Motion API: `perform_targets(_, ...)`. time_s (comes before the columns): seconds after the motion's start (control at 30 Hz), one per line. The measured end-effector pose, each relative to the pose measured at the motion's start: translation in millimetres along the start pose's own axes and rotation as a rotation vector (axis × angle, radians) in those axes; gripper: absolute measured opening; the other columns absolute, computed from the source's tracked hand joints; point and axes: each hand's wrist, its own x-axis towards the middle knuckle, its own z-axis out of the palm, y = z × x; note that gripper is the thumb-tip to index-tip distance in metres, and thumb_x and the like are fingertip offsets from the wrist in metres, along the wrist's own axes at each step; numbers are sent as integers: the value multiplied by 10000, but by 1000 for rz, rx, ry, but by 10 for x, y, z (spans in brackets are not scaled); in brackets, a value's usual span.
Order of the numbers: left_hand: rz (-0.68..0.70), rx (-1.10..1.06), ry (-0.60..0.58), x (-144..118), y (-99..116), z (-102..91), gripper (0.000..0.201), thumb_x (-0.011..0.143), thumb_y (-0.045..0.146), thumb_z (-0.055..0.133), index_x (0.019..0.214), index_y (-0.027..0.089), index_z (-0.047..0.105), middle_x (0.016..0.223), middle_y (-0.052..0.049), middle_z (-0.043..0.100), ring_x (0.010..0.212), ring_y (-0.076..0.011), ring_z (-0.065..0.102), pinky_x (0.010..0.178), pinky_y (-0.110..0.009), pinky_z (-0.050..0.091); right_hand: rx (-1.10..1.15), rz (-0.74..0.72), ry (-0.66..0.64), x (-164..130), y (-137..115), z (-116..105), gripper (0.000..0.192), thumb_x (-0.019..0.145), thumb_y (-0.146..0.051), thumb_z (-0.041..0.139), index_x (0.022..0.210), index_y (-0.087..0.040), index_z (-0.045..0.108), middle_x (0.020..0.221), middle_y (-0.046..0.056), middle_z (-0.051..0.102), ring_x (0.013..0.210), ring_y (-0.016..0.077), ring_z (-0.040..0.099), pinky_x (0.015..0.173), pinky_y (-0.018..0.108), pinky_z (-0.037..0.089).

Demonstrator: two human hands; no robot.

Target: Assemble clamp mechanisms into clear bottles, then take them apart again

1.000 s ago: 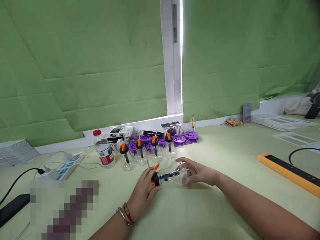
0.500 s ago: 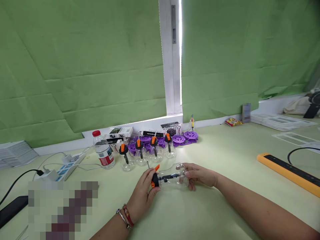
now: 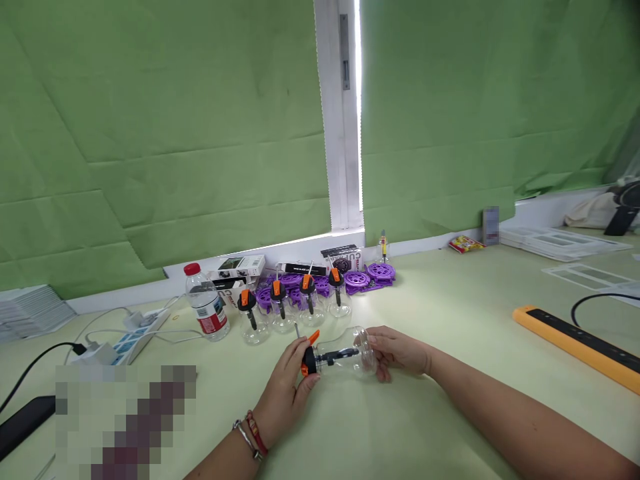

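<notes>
Right, head view. Writing first: white box point(image 3: 345, 259) at the back carries large dark capitals, "CUP" the only part I can make out. Black carton point(image 3: 301, 268) beside it has white print, too small to read. Water bottle point(image 3: 212, 321) at left: red-and-white label, text not legible.

Clear dispenser bottle point(image 3: 350, 360) is on its side, front centre, ahead of the row. Long axis runs roughly left-right, near level in view. Black cap point(image 3: 309, 361) points left, wide base points right. Orange lever point(image 3: 314, 337) sticks up from the cap; thin spout point(image 3: 297, 329) next to it. Can't tell if the body touches the bench point(image 3: 440, 420).

Both hands on it. Left hand point(image 3: 289, 379) is closed round the cap, thumb on the near side. Right hand point(image 3: 399, 348) is curled on the base end, holding it, some fingers partly behind the clear wall.

Behind: four matching bottles point(image 3: 309, 305) upright in a row, orange-and-black caps up, purple parts point(image 3: 381, 271) piled behind them.
</notes>
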Motion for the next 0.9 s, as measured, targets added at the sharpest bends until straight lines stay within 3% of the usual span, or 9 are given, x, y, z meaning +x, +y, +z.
perform_targets(0.1,-44,-2,12,19,6,-5,500,889,348,470,1368,250,363,1383,-105,420,1294,-247,377,1062,-430,356,-1,-84,9,-20,-31,-9,633,786,-458,629,1317,-227,374,1102,113,562,765,177,654,594,304,539)
perform_targets(0.2,-57,-11,19,24,16,-19,493,892,346,462,1364,243,366,1380,-106,421,1292,-242,376,1066,-428,346,-39,-122,8,-42,-61,1,842,726,-331,726,1398,-364,219,1314,110,384,845,156,620,714,357,539)
perform_targets(0.4,-60,-24,8,7,17,-15,501,895,342,450,1378,247,357,1402,-100,395,1304,-241,360,1070,-412,341,-39,-114,3,-43,-71,19,784,724,-302,725,1378,-352,295,1249,87,411,837,140,587,682,307,514)
perform_targets(0.9,-32,8,-30,-14,6,9,506,915,322,411,1400,244,289,1418,-113,362,1323,-239,327,1089,-441,317,-52,-41,82,-11,-58,52,629,747,-436,651,1280,-195,420,906,35,580,521,53,477,459,194,369)
